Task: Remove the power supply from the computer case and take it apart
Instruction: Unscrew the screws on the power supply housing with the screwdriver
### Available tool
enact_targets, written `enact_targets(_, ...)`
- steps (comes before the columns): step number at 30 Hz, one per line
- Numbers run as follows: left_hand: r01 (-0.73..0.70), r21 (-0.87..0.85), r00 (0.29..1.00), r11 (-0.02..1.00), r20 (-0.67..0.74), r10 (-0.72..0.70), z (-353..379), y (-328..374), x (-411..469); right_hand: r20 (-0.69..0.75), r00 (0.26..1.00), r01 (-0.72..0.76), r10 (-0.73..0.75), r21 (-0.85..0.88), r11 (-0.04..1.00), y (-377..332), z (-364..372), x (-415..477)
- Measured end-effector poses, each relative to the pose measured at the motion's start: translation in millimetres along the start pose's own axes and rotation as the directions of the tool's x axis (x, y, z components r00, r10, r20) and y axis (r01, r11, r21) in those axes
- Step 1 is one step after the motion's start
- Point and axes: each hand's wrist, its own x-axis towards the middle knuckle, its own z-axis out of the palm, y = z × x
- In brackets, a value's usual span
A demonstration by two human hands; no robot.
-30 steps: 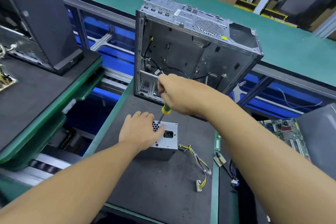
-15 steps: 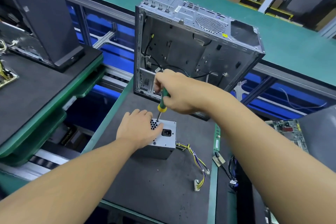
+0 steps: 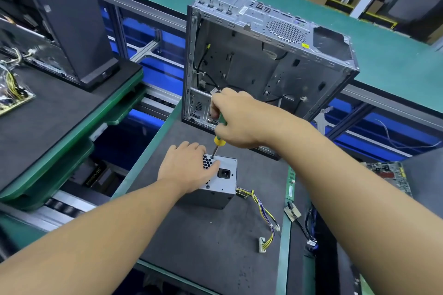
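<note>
I've got the power supply (image 3: 221, 181) out of the computer case (image 3: 263, 62), sitting on the dark mat (image 3: 211, 246) just in front of it, socket face up. My left hand (image 3: 185, 167) lies flat on the near-left part of the box, fingers spread over the top, thumb beside the honeycomb grille, pressing it down. My right hand (image 3: 239, 120) is fisted round the green-and-yellow screwdriver (image 3: 219, 137), shaft tilted slightly, tip planted at the grille's upper edge. The supply's yellow and purple cable bundle (image 3: 263, 220) trails off to the right across the mat, connectors lying loose. The empty case stands upright behind, open side facing me, 1 circuit board (image 3: 390, 175) at far right
</note>
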Motion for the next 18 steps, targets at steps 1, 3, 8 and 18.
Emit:
enact_targets(1,0.0,0.005,1.0,1.0,0.0,0.0,-0.2,0.2,0.1,-0.044,0.998,-0.048,0.046,-0.062,0.997,-0.9,2.4,0.5)
enact_targets(3,0.002,0.009,1.0,1.0,-0.003,-0.002,-0.5,0.5,0.4,-0.115,0.989,-0.107,0.092,-0.131,0.986,-3.4,6.3,0.6)
enact_targets(8,0.01,0.0,1.0,1.0,0.002,-0.01,-0.2,1.1,2.3,-0.012,0.997,0.076,-0.076,-0.035,0.996,0.2,1.8,2.2)
enact_targets(18,-0.003,0.025,1.0,1.0,-0.024,0.003,4.7,-0.6,2.8,-0.239,0.963,-0.167,0.126,-0.163,0.972,-3.6,8.9,9.3)
